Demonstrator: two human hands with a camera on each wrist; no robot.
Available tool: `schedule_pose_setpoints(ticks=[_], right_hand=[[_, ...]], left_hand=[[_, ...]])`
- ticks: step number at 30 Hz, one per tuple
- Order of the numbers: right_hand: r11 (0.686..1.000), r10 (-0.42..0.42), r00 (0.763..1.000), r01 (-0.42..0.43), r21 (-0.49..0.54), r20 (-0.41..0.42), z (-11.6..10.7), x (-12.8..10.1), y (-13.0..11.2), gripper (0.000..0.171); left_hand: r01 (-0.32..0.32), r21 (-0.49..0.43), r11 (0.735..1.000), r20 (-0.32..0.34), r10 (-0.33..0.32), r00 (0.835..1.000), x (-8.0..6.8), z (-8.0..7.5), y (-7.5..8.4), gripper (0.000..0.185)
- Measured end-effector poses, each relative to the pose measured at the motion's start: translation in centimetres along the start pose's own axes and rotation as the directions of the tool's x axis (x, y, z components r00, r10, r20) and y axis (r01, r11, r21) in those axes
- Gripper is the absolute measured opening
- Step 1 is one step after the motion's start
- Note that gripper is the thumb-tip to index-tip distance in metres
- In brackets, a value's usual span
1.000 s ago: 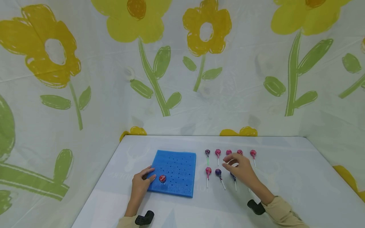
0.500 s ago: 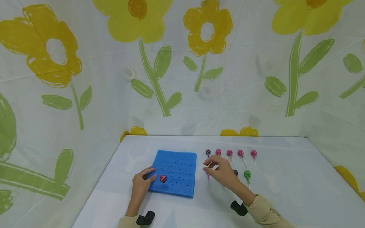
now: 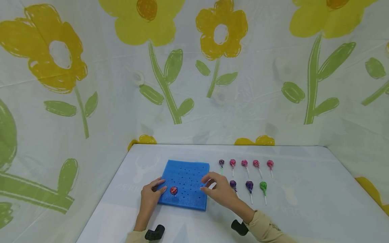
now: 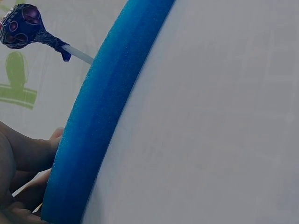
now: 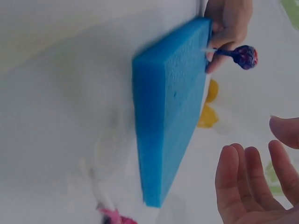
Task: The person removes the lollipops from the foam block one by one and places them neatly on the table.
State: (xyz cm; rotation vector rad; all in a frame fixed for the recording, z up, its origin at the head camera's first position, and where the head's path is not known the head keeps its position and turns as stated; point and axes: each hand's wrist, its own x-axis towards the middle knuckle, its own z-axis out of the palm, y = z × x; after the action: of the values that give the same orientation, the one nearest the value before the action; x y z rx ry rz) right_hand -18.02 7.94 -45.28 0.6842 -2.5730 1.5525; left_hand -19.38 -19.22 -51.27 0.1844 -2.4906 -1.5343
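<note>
A blue foam board (image 3: 186, 184) with rows of holes lies on the white table (image 3: 304, 202). One red-wrapped lollipop (image 3: 173, 190) stands in it near the left edge. My left hand (image 3: 156, 187) rests on that left edge, fingers beside the lollipop (image 5: 244, 56). My right hand (image 3: 209, 184) hovers over the board's right edge (image 5: 173, 121), fingers (image 5: 247, 177) spread and palm empty. Right of the board lie two rows of lollipops (image 3: 244, 163). A pink one (image 5: 112, 217) lies on the table below my right hand, hidden in the head view.
The back row has several pink and purple lollipops; the front row shows two purple ones (image 3: 233, 184) and a green one (image 3: 263, 185). A flower-print sheet (image 3: 194, 84) walls in the table at the back and sides.
My right hand has swept left from above the lollipop rows to the board's right edge, uncovering the front-row lollipops. My left hand and the standing lollipop have not moved.
</note>
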Motion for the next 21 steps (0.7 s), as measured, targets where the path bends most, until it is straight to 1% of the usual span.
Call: schedule_pose_setpoints(ticks=[3,10,18,21], right_hand=[[1.000,-0.004,1.000,0.004,0.009,0.021,0.8,0.2,-0.1,0.017],[0.999,0.020,0.998,-0.022,0.035,0.067,2.5,0.8,-0.4,0.020],[0.991,0.008,0.996,-0.020,0.133,0.091,4.4,1.3,-0.8,0.023],[0.990,0.017,0.996,-0.030,0.141,0.092,5.0,1.6,-0.8,0.025]], left_hand=[[0.003,0.000,1.000,-0.001,-0.003,1.000,0.1,0.0,-0.1,0.031],[0.003,-0.005,1.000,-0.005,-0.003,1.000,0.3,0.1,-0.3,0.031],[0.003,-0.014,1.000,-0.004,-0.003,1.000,0.2,0.0,-0.3,0.030],[0.000,-0.018,1.000,-0.006,0.000,1.000,0.2,0.0,-0.4,0.030]])
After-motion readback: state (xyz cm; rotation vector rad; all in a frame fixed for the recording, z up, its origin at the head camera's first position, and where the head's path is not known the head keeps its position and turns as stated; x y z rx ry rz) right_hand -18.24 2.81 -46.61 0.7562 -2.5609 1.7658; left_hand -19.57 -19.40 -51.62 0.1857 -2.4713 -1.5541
